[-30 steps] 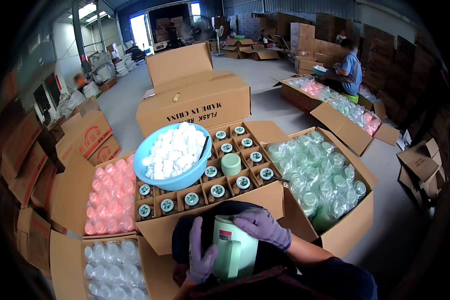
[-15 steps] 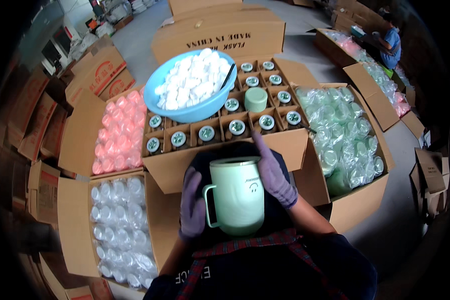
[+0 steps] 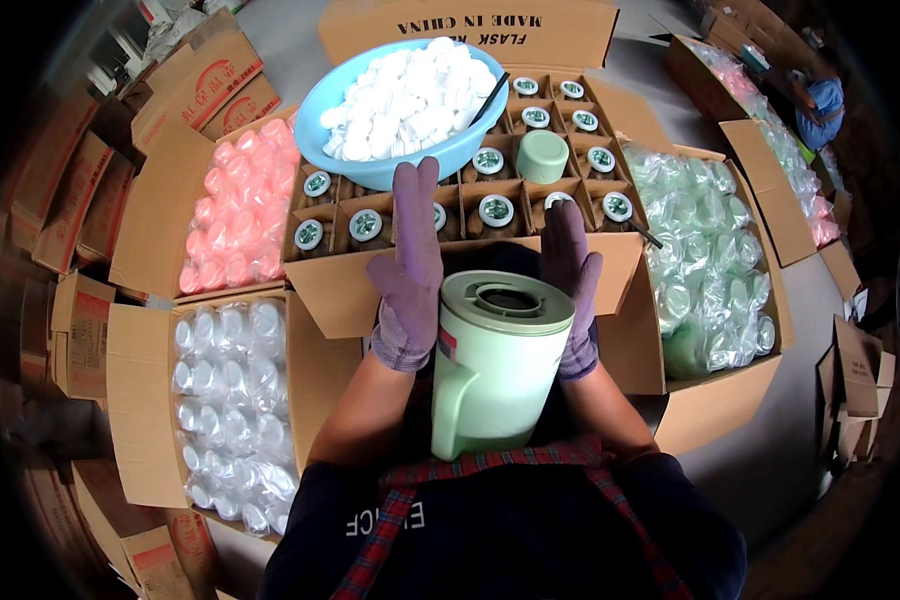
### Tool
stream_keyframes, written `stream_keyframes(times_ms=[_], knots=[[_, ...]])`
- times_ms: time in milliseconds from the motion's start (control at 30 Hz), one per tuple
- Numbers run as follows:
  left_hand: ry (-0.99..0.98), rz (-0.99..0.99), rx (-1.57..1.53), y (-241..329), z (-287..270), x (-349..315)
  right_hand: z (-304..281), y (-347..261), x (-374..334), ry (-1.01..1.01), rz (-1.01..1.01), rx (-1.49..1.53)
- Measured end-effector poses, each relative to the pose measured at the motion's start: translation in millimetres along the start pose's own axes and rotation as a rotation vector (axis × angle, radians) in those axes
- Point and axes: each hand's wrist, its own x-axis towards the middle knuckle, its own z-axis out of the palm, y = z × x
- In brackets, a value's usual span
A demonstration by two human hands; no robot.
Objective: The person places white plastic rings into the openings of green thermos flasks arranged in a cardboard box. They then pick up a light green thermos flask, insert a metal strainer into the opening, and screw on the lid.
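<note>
A light green handled mug (image 3: 500, 375) stands in front of my torso, its handle toward me at lower left. Its upper end is a green ring around a dark round centre; I cannot tell whether this is a lid or the base. On the mug's left is my left hand (image 3: 412, 260) in a purple glove, fingers straight and pointing away from me. My right hand (image 3: 572, 275), gloved alike, is on the other side, fingers stretched out and partly hidden behind the mug. Neither hand's fingers wrap around it. Whether the palms touch it is unclear.
Ahead is a divided carton (image 3: 460, 255) of bottles with patterned round tops and a green cup (image 3: 542, 157). A blue basin (image 3: 310, 120) of white pieces rests on it. Cartons of bagged pink cups (image 3: 235, 205), clear cups (image 3: 232, 370) and green cups (image 3: 705, 240) flank it. A person (image 3: 822, 105) works at far right.
The mug has turned: its open metal rim faced up before, and now the green ring does. My left hand has moved forward and right, its fingers extended. The view has shifted slightly.
</note>
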Motion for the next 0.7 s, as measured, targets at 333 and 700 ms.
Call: stream_keyframes(times_ms=[333, 700], knots=[[-0.266, 0.083, 0.607, 58, 13, -49, -42, -64, 10, -0.203, -0.193, -0.662], [-0.266, -0.318, 0.423, -29, -35, -114, 9, -126, -18, -0.600, -0.282, -1.127]])
